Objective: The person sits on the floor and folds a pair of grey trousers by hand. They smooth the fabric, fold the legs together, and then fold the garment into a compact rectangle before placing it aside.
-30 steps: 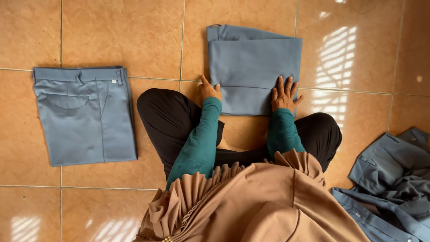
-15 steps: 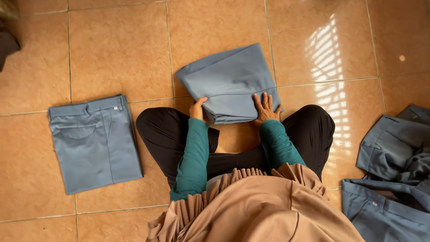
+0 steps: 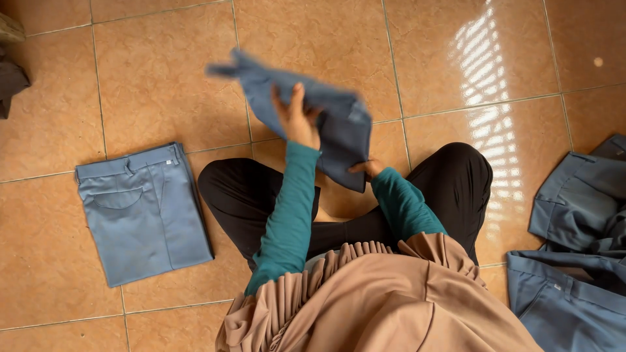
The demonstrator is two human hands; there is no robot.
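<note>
The folded trousers (image 3: 306, 104) hang lifted, long axis slanting left toward the folded pile (image 3: 143, 212); left hand (image 3: 297, 120) and right hand (image 3: 366, 168) both clasp them.

grey-blue trousers (image 3: 306, 111) above black-clad knees (image 3: 261, 195); left of them, matching folded trousers (image 3: 143, 212) on orange-tan tiles (image 3: 163, 78).

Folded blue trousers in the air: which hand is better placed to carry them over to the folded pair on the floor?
Probably the left hand. It grips the folded blue trousers high, on the side where the folded pair on the floor lies. The right hand only pinches the lower edge, farther away.
</note>
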